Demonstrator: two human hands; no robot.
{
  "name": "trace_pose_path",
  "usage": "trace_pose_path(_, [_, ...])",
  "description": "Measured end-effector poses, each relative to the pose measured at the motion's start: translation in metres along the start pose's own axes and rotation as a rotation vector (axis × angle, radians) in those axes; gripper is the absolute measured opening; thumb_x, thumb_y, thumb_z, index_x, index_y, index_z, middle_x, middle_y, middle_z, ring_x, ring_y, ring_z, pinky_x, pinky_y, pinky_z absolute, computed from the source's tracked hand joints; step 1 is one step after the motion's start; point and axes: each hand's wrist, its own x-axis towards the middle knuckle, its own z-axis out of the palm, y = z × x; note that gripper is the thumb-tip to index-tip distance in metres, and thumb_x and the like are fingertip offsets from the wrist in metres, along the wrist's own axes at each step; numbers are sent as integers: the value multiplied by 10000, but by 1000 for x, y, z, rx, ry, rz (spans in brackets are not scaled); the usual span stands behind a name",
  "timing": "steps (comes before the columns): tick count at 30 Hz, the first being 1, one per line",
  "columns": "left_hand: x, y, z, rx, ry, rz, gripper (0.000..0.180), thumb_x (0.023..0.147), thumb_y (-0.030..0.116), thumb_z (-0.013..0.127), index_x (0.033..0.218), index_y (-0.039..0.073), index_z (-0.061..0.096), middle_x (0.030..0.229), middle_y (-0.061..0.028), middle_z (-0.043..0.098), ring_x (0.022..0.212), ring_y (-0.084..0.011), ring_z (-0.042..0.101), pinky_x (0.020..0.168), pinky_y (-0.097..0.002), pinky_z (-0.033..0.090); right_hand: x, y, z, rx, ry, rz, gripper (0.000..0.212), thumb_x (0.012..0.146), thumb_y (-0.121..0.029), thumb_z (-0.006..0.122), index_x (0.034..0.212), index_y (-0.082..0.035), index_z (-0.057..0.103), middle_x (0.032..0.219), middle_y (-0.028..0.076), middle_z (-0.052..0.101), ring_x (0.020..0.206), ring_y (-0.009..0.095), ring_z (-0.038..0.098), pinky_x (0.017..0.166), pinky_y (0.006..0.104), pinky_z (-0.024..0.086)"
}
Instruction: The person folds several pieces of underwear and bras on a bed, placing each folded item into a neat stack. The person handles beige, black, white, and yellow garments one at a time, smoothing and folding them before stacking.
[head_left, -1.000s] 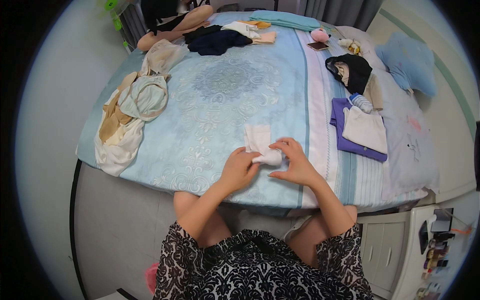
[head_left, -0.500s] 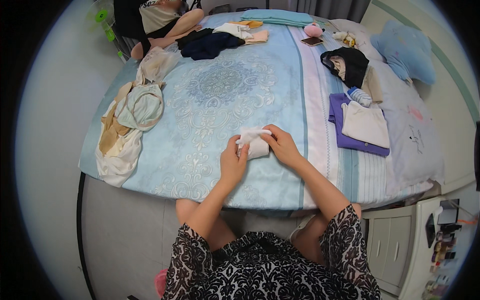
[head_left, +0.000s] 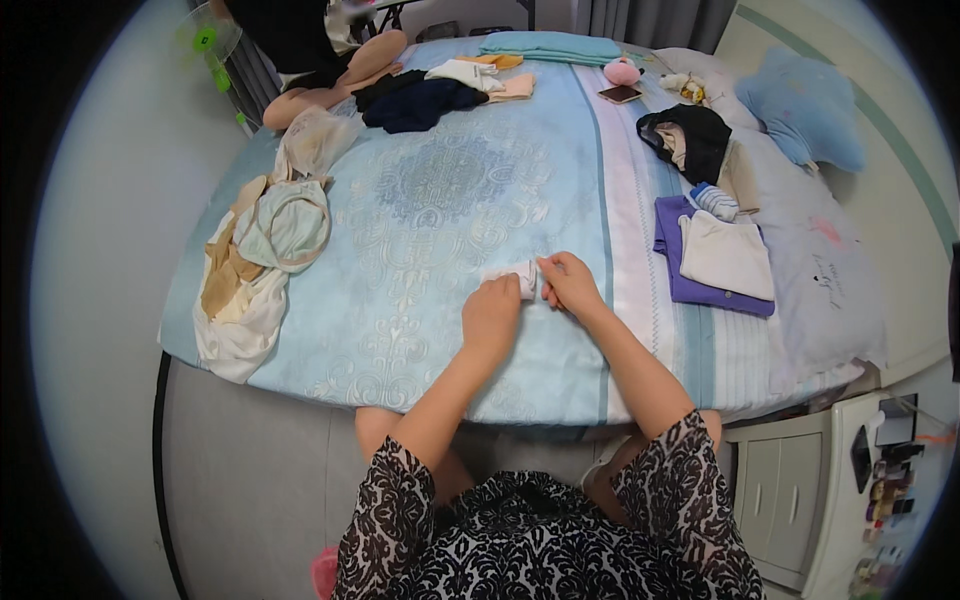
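Observation:
A small white folded garment (head_left: 527, 284) lies on the bed's light blue patterned cover, partly hidden by my fingers; its exact kind does not show. My left hand (head_left: 490, 315) is closed over its left part from above, back of the hand up. At its right edge, the bent fingers of my right hand (head_left: 572, 284) are drawn together in a pinch. To the right rest a folded white garment (head_left: 728, 258) on a folded purple one (head_left: 690, 285), with a blue-and-white striped roll (head_left: 714, 201) against them.
Pale bras and beige and white clothes (head_left: 240, 290) heap at the left edge. Dark, white and orange clothes (head_left: 425, 102) lie at the far side, near a seated person's legs (head_left: 335, 85). A black garment (head_left: 690, 135), phone (head_left: 620, 94) and blue star pillow (head_left: 805, 105) are at right.
The white bundle has gone from being held up between both hands to lying lower on the cover. My left hand has turned over onto it, and my right hand has shifted slightly right.

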Motion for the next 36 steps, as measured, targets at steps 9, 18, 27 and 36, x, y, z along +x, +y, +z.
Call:
trace_pose_path(9, [2, 43, -12, -1838, 140, -584, 376, 881, 16, 545, 1197, -31, 348, 1113, -152, 536, 996, -192, 561, 892, -329, 466, -62, 20, -19, 622, -281, -61, 355, 913, -248, 562, 1167, -1, 538, 1076, 46, 585, 950, 110, 541, 799, 253, 450])
trace_pose_path(18, [-18, 55, 8, -1767, 208, -632, 397, 849, -22, 561, 1191, -7, 359, 1126, -138, 536, 1019, -207, 557, 934, -355, 437, -74, 14, -21, 601, -79, -150, 528, 829, -114, 658, 1287, 14, 428, 1087, 80, 595, 977, 118, 560, 822, 277, 465])
trace_pose_path(27, [-13, 60, -48, -1713, -595, -745, 567, 860, 112, 606, 1345, 10, 331, 1167, -107, 561, 1046, -187, 566, 852, -343, 483, -82, -20, -85, 102, -492, -338, 395, 737, 28, 634, 1122, -61, 629, 981, 36, 643, 885, 131, 579, 797, 277, 465])
trace_pose_path(36, [-22, 75, -5, -1529, -90, -498, 377, 913, 12, 489, 1278, -3, 394, 1215, -114, 533, 1091, -195, 550, 938, -347, 447, -98, -20, -44, -75, 378, -640, 258, 733, -91, 728, 956, -21, 620, 855, 56, 597, 730, 127, 546, 692, 276, 465])
